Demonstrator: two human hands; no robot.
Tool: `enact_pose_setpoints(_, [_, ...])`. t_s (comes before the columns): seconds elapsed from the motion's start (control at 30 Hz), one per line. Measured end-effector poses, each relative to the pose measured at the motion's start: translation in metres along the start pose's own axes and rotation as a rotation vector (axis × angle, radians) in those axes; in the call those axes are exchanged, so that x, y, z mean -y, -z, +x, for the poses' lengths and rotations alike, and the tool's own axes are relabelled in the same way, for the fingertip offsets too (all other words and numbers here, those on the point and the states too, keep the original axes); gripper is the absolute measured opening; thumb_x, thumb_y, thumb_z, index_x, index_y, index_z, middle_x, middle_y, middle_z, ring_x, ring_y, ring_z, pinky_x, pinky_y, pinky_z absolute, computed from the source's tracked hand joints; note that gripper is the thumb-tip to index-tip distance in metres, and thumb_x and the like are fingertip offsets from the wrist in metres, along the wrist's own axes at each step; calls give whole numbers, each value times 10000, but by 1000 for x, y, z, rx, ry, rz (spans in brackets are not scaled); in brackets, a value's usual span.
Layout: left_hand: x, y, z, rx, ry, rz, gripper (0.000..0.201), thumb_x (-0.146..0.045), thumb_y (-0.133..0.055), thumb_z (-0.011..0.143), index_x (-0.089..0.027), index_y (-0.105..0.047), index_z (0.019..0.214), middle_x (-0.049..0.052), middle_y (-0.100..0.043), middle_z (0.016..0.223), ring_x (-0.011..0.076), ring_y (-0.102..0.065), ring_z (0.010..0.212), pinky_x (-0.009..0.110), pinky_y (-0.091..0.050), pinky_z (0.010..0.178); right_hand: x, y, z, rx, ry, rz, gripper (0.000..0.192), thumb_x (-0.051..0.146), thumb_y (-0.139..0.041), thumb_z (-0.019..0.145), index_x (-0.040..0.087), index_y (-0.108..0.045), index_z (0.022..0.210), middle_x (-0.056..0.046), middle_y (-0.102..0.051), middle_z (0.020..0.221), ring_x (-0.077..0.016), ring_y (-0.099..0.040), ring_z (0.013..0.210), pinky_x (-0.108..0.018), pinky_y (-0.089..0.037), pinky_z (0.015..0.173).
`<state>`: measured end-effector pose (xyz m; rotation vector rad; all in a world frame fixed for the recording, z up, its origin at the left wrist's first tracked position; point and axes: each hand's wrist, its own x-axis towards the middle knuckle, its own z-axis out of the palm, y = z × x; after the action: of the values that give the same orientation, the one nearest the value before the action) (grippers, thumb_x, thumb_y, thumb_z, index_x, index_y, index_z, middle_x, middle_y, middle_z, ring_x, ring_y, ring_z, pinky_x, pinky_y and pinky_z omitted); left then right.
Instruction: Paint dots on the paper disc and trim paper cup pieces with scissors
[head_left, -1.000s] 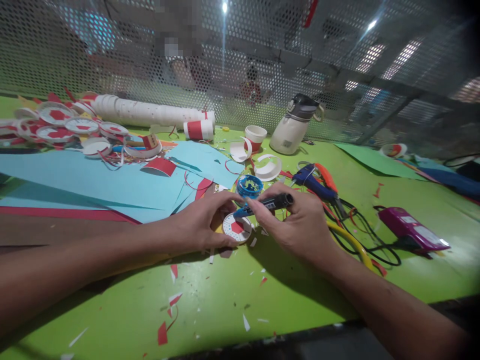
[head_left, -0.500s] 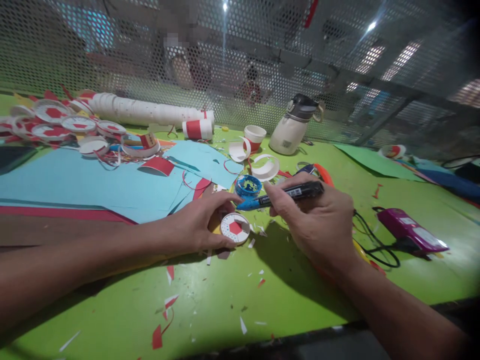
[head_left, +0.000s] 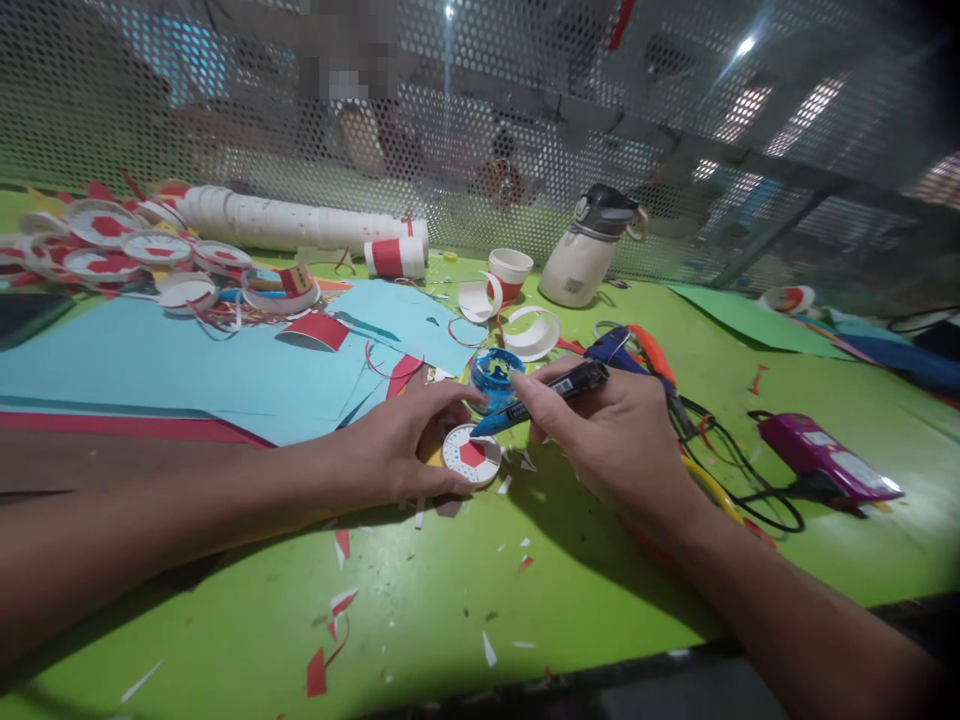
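Observation:
A small white paper disc [head_left: 472,455] with a red centre lies on the green table [head_left: 450,600]. My left hand [head_left: 401,445] rests beside it, fingers steadying its left edge. My right hand [head_left: 607,435] grips a black marker [head_left: 551,392] with a blue tip that points down at the disc's upper right rim. A small blue pot [head_left: 495,368] of paint or glue sits just behind the disc.
Light blue paper sheets [head_left: 187,365] and several finished discs [head_left: 105,245] lie at the left. A stack of white cups [head_left: 300,225], a white bottle [head_left: 589,255], a blue and orange glue gun [head_left: 637,355] with black cords and a magenta device [head_left: 825,455] lie behind and right. Mesh screen at back.
My right hand lifted the marker off the disc, then brought its tip back down to the disc's rim. My left hand stayed on the disc.

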<state>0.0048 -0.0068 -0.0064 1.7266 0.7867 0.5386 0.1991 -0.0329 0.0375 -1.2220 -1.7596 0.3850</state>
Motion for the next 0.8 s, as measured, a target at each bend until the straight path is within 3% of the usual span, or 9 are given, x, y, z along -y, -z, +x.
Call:
enact_pose_setpoints(0.2, [0, -2, 0, 12, 19, -97, 570, -190, -706, 767, -203, -395, 1245, -10, -616, 798, 122, -634, 556, 197, -486, 450, -2, -2, 0, -3, 7, 24, 273, 267, -680, 817, 151, -644, 572, 30, -592, 493, -72, -509, 450, -174, -410, 439])
enact_pose_setpoints(0.43, [-5, -3, 0, -3, 9, -106, 555, -196, -710, 758, -180, -406, 1221, -1, -577, 867, 112, -628, 525, 201, -487, 395, -5, -4, 0, 7, 7, 28, 299, 271, -681, 814, 158, -626, 544, 25, -594, 495, -76, -516, 455, -177, -425, 444])
enact_pose_setpoints(0.8, [-3, -2, 0, -10, 33, -82, 609, -167, -713, 761, -162, -380, 1271, -26, -569, 771, 115, -628, 499, 197, -501, 400, -5, -6, -1, 0, 17, 53, 237, 267, -690, 813, 157, -652, 607, 29, -614, 516, -84, -545, 473, -184, -448, 461])
